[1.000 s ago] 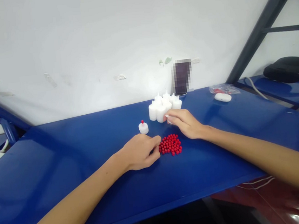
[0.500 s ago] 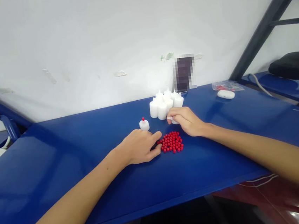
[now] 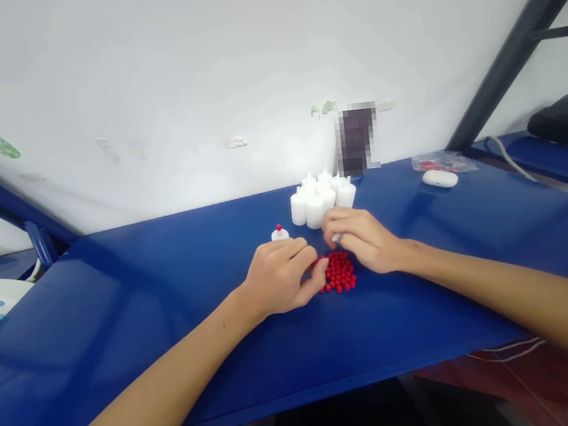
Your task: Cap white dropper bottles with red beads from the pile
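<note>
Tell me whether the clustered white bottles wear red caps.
No, the clustered bottles show bare white tips, while the separate bottle wears a red cap.

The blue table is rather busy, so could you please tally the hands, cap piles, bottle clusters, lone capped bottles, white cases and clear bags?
Hands: 2 (left hand, right hand)
Red cap pile: 1
White bottle cluster: 1
Lone capped bottle: 1
White case: 1
Clear bag: 1
Total: 7
</note>
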`<action>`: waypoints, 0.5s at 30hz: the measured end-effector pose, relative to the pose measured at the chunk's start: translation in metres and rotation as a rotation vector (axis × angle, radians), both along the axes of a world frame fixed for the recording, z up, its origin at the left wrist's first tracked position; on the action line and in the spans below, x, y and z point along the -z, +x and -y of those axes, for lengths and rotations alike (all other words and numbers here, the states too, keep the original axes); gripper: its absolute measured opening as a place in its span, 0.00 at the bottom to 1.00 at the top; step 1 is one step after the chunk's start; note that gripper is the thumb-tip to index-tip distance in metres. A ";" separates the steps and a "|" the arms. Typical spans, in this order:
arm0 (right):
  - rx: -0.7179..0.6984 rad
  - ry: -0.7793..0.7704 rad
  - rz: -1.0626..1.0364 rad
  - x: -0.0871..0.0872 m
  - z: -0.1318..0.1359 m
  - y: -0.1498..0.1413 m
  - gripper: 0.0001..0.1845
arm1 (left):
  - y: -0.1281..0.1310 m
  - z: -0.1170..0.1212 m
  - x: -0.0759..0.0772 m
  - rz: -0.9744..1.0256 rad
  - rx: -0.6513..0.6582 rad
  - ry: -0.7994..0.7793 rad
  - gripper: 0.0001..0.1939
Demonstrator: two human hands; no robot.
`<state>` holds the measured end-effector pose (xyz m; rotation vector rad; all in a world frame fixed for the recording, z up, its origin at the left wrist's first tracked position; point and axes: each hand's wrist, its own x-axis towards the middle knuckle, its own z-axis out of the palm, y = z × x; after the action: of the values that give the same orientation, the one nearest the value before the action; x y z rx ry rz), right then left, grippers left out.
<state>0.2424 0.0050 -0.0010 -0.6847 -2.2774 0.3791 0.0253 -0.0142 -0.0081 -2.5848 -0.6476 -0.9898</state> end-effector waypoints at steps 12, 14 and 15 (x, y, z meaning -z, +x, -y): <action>-0.080 0.072 0.107 -0.006 0.020 -0.005 0.14 | 0.006 0.003 -0.002 0.015 0.048 0.045 0.16; -0.057 0.049 0.124 -0.006 0.019 -0.004 0.15 | 0.005 0.002 -0.001 0.009 0.017 0.035 0.16; -0.052 0.034 0.122 -0.006 0.019 -0.005 0.14 | 0.005 0.002 -0.001 0.017 0.010 0.033 0.16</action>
<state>0.2378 -0.0141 0.0046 -0.6486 -2.4150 0.3308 0.0304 -0.0165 -0.0068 -2.5561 -0.6173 -1.0183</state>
